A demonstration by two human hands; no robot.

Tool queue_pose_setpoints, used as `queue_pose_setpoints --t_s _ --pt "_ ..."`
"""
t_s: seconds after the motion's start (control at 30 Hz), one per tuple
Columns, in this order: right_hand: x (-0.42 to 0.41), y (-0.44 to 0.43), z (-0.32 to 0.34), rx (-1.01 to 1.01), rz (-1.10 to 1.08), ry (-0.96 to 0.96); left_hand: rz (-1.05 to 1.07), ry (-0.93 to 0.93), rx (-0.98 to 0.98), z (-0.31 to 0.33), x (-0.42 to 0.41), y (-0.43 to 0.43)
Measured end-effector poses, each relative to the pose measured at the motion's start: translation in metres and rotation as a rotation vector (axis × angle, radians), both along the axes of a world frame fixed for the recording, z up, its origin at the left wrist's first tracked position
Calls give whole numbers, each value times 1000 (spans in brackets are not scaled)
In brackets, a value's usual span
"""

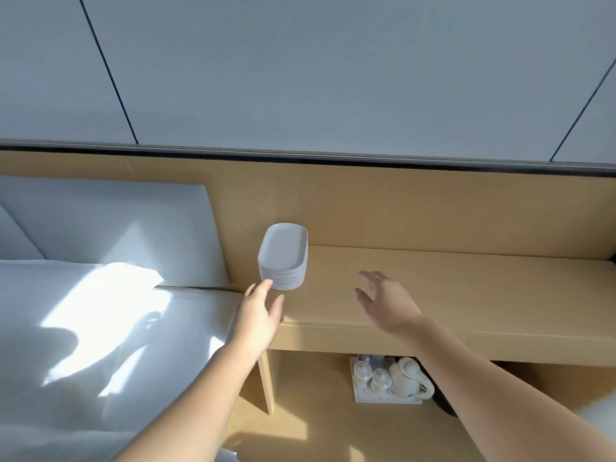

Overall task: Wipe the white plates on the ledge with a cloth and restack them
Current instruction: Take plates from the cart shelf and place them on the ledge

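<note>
A stack of several white oblong plates (283,256) stands at the left end of a wooden ledge (450,288). My left hand (260,311) reaches up just below and left of the stack, fingers straight, its fingertips close to the bottom plates. My right hand (383,300) hovers over the ledge to the right of the stack, fingers spread and holding nothing. No cloth is in view.
A bed with white linen (83,328) and a padded headboard (116,221) lies left of the ledge. Under the ledge a white tray (386,396) holds a teapot (408,378) and glasses. A wooden wall panel (400,208) rises behind the ledge.
</note>
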State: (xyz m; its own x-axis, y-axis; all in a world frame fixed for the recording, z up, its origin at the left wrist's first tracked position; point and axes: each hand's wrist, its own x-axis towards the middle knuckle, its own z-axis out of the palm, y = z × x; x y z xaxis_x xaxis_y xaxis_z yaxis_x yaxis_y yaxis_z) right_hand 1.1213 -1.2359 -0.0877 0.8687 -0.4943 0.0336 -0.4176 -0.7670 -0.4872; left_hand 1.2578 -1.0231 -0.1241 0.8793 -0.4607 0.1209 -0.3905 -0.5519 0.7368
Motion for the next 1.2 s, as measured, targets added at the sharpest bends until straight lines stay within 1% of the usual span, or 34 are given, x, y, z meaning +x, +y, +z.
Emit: queue_pose_setpoints --t_s 0.13,0.33,0.6,0.7,0.8,0.9,1.0,1.07,1.2 --pt "48 -11 -13 43 -32 24 17 32 54 -12 48 -13" --pt "121 -39 -36 135 -23 81 68 120 117 -34 101 -41" --pt "242 -97 -62 212 128 221 227 210 106 -64 147 -92" --pt "282 -116 -73 259 147 234 334 284 123 -78 160 -110" --pt "314 -129 -90 306 147 252 390 327 165 -88 170 -119" --pt "336 -135 -102 372 166 232 391 334 189 -90 172 -123" --pt "351 -134 -113 421 183 205 392 377 121 -93 178 -125" --pt "354 -130 -118 458 152 154 382 379 114 -95 183 -124" --pt "338 -129 -121 492 91 111 235 351 128 -85 183 -112"
